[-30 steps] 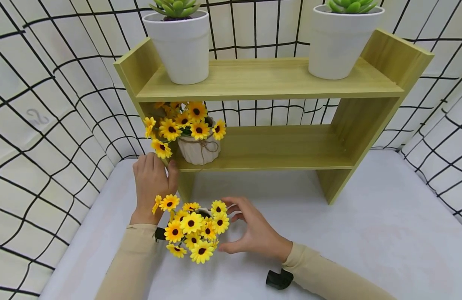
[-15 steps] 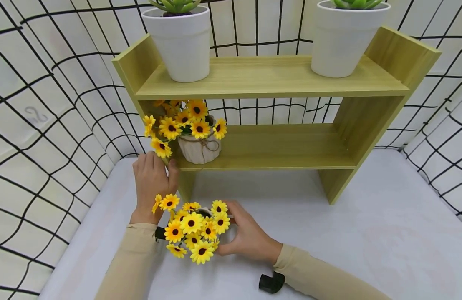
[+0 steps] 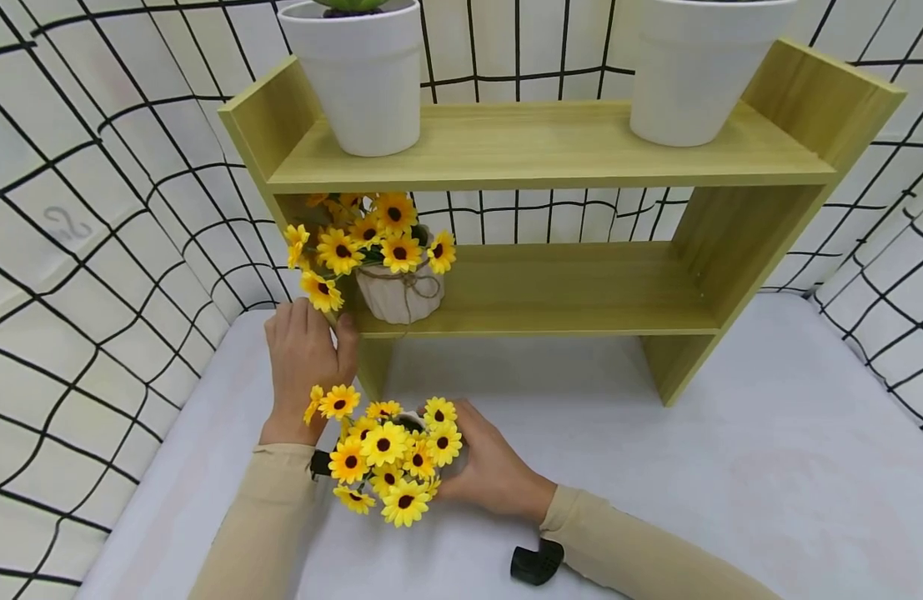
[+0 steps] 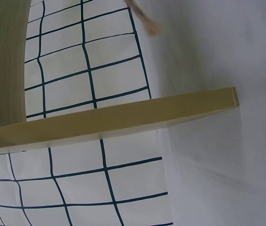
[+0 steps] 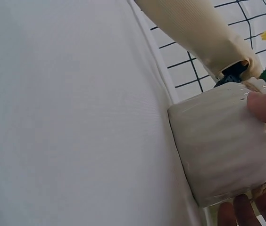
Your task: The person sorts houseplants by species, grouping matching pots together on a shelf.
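Yellow artificial sunflowers [image 3: 386,446] in a pale ceramic flower pot [image 5: 225,141] stand on the white surface before the shelf. My right hand [image 3: 499,467] holds this flower pot from the right, thumb on one side and fingers on the other, as the right wrist view shows. My left hand [image 3: 302,367] grips the left side panel of the wooden shelf [image 3: 521,154], with its thumb on the inner side. In the left wrist view the panel [image 4: 114,115] is visible but the hand is not. The flowers mostly hide the held pot in the head view.
A second sunflower pot [image 3: 401,292], tied with twine, stands at the left of the middle board. Two white pots, left [image 3: 363,87] and right [image 3: 701,75], sit on the top board. Black wire grid [image 3: 71,275] encloses the back and sides.
My right hand has moved left and closed around the flower pot. The left hand stays at the shelf panel. The head view has tilted slightly downward.
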The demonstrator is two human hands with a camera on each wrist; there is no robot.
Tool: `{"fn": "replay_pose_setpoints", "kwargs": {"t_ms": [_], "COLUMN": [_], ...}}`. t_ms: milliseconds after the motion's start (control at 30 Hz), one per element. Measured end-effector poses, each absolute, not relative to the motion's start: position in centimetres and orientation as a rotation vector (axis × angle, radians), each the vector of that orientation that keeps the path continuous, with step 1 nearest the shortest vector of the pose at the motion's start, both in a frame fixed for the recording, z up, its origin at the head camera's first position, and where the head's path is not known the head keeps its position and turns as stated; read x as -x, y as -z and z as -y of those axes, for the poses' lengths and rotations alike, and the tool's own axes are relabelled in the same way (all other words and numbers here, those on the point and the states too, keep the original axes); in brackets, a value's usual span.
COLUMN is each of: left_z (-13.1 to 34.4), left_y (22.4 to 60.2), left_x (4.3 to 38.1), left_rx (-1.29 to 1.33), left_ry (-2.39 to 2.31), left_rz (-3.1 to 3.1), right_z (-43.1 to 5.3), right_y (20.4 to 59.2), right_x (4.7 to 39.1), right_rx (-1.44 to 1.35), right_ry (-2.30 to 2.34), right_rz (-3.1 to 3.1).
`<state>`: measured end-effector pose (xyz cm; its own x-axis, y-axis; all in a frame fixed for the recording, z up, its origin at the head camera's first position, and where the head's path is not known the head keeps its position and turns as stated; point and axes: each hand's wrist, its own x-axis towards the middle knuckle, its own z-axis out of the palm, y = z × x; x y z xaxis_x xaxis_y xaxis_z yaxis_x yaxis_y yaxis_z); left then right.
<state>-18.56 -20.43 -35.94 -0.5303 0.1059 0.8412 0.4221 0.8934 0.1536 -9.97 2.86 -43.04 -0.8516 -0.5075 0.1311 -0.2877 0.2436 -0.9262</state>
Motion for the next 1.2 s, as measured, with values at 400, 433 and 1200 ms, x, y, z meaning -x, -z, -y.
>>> {"fn": "replay_pose_setpoints", "kwargs": {"t_ms": [400, 433, 1200], "left_z": [20.66, 20.70, 20.49], "left_y": [35.96, 35.94, 36.14], "left_x": [18.94, 18.99, 18.75], "left_rx": [0.395, 0.393, 0.387], "left_ry": [0.409, 0.406, 0.434], "left_rz": [2.048, 2.041, 2.084], "right_z": [-2.47, -2.39, -2.45], "right_y": [43.69, 43.70, 43.78], "right_x": [10.22, 10.24, 10.25], "right_rx": [0.813, 0.827, 0.853], "right_ry": [1.638, 1.632, 1.557], "right_rz": [-2.285, -2.279, -2.382]}}
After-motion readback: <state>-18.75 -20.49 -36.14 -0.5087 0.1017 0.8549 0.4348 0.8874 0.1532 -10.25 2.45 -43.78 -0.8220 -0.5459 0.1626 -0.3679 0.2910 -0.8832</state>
